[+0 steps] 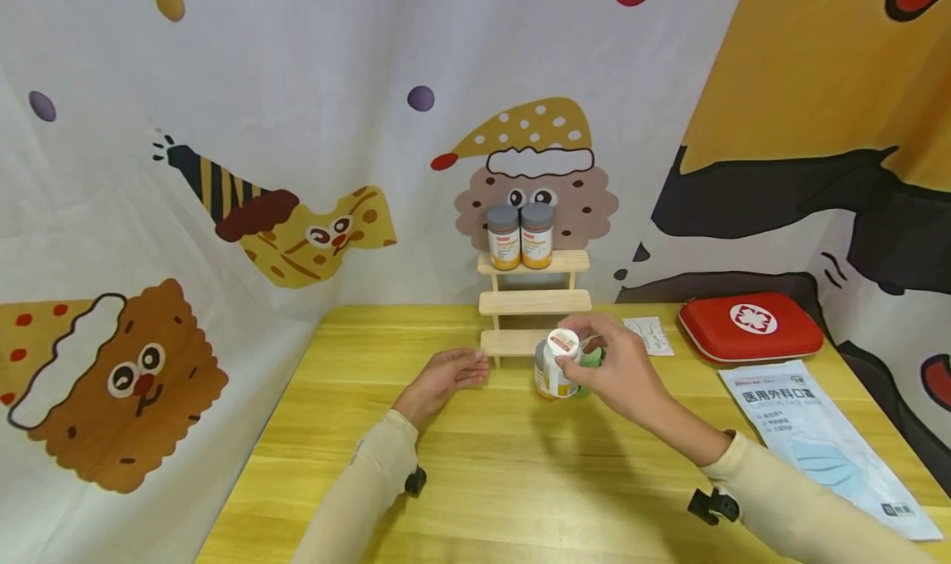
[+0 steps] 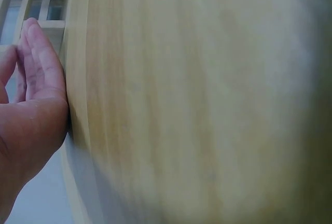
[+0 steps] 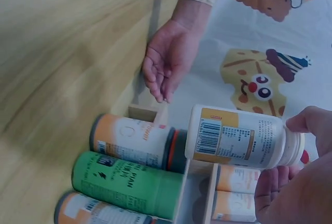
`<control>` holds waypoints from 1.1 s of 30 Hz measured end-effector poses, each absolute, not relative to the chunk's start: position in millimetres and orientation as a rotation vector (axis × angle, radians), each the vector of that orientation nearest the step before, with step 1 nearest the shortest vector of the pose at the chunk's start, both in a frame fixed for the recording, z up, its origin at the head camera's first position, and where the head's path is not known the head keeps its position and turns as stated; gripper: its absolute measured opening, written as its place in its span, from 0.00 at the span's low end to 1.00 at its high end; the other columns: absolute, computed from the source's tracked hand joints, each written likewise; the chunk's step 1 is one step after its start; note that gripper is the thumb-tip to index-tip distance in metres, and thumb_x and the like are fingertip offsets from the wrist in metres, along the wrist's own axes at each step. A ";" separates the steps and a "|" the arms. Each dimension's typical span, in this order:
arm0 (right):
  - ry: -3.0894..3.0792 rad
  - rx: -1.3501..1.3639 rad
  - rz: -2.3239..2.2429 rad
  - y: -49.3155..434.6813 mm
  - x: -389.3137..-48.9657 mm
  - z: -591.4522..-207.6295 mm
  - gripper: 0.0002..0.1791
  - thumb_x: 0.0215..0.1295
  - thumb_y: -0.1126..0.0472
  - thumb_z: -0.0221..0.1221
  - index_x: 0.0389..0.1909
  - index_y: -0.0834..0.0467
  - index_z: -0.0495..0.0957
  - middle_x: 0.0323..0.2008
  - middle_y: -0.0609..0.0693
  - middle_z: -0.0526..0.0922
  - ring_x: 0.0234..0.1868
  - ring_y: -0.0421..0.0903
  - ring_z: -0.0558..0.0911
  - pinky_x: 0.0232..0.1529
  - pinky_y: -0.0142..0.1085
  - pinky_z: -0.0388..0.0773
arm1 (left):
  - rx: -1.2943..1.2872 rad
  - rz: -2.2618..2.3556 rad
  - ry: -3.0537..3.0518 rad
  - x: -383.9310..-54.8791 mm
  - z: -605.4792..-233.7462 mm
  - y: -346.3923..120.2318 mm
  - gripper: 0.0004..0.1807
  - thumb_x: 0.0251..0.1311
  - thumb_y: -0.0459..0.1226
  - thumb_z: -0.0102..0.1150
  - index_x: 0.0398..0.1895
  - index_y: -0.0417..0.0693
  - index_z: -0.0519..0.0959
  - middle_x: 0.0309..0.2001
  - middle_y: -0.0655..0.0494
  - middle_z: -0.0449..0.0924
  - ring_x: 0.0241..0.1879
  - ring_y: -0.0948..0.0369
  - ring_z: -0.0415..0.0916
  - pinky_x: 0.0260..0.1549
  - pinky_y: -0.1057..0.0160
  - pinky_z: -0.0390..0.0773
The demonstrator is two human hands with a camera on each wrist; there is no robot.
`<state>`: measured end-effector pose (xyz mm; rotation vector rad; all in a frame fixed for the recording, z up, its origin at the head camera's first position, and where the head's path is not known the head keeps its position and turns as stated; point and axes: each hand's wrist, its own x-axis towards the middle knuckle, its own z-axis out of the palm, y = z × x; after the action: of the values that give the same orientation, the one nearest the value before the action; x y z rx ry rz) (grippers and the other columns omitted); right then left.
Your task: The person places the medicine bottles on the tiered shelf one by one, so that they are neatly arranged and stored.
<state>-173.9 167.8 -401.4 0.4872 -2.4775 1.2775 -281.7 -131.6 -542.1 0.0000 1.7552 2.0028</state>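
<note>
My right hand [image 1: 618, 367] pinches a white pill bottle [image 3: 233, 136] near its cap, thumb on one side and fingers on the other. The bottle is held upright in front of the lowest step of a small wooden rack [image 1: 535, 302]. Behind it, partly hidden, stand a green bottle [image 3: 127, 185] and bottles with orange-and-white labels, one of them a grey-lidded bottle [image 3: 136, 142]. My left hand [image 1: 446, 380] hovers low at the rack's left end, fingers nearly straight and nothing in it.
Two grey-lidded bottles [image 1: 520, 238] stand side by side on the rack's top step. To the right lie a small printed packet [image 1: 649, 336], a red first-aid case [image 1: 713, 330] and a surgical mask pack [image 1: 832, 452]. A cartoon-print curtain [image 1: 357, 135] hangs behind the table.
</note>
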 end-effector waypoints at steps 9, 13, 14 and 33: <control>-2.472 0.502 1.303 169.5 -184.5 -382.1 0.21 0.59 0.67 0.73 0.54 0.56 0.82 0.45 0.49 0.86 0.45 0.42 0.82 0.44 0.36 0.87 | 0.009 1.998 1.752 -283.8 -542.5 -130.9 0.13 0.77 0.40 0.61 0.53 0.38 0.82 0.45 0.52 0.90 0.44 0.61 0.88 0.53 0.62 0.90; -2.456 0.496 1.307 167.7 -188.1 -373.2 0.22 0.58 0.68 0.73 0.54 0.57 0.82 0.46 0.50 0.86 0.45 0.43 0.81 0.45 0.37 0.87 | 0.009 1.999 1.754 -283.4 -542.4 -130.8 0.14 0.77 0.40 0.60 0.54 0.37 0.81 0.46 0.51 0.89 0.44 0.61 0.88 0.53 0.62 0.90; -2.454 0.490 1.309 167.6 -189.1 -371.6 0.22 0.58 0.68 0.73 0.55 0.57 0.82 0.46 0.50 0.86 0.45 0.43 0.81 0.46 0.37 0.87 | 0.007 2.001 1.754 -283.2 -542.5 -130.7 0.14 0.77 0.40 0.60 0.54 0.37 0.81 0.46 0.50 0.89 0.44 0.61 0.88 0.53 0.62 0.90; -2.401 0.399 1.269 172.1 -222.4 -352.8 0.21 0.60 0.66 0.73 0.55 0.58 0.83 0.46 0.53 0.84 0.47 0.44 0.80 0.43 0.24 0.78 | 0.040 1.996 1.763 -280.7 -542.5 -133.5 0.17 0.77 0.42 0.62 0.55 0.37 0.82 0.46 0.51 0.89 0.45 0.60 0.88 0.55 0.61 0.90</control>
<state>-222.4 172.1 -352.8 0.3985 -2.4012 1.2689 -280.7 -133.5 -542.5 0.0404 1.7634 1.9957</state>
